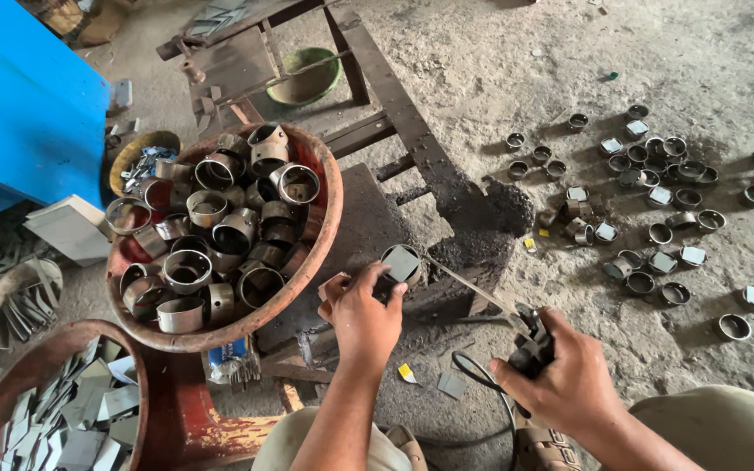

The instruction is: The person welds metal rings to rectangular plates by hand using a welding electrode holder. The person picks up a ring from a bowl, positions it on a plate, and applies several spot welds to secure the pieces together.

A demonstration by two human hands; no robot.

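My left hand (361, 316) is closed on a short grey metal ring with a flat square plate on top (401, 264); the fingers wrap its near side and press it down onto the dark steel work plate (355, 222) just right of the big bowl. My right hand (569, 379) is clenched tight around a black welding electrode holder (530, 344). A thin welding rod (469, 283) runs from the holder up and left, and its tip sits at the edge of the ring. Whether tip and ring actually touch, I cannot tell. A black cable (473, 377) loops from the holder down toward my lap.

Left of the ring stands a rusty red round metal bowl (329, 218) heaped with bare metal rings (211, 253), all without plates. A second rusty red bowl (167, 392) at lower left holds flat grey square metal plates (71, 427). Beyond the first bowl is a smaller yellow bowl of small metal parts (141, 157), and a blue metal cabinet (28, 105) fills the upper left corner. A green bowl (305, 80) lies on the ground under the dark steel frame (394, 96) at top centre.

On the concrete floor (499, 52) to my right, well apart from both hands, a scatter of finished rings (647, 209) lies spread out, many with the square plate in place. A heap of dark slag dust (490, 209) sits between the work plate and that scatter.
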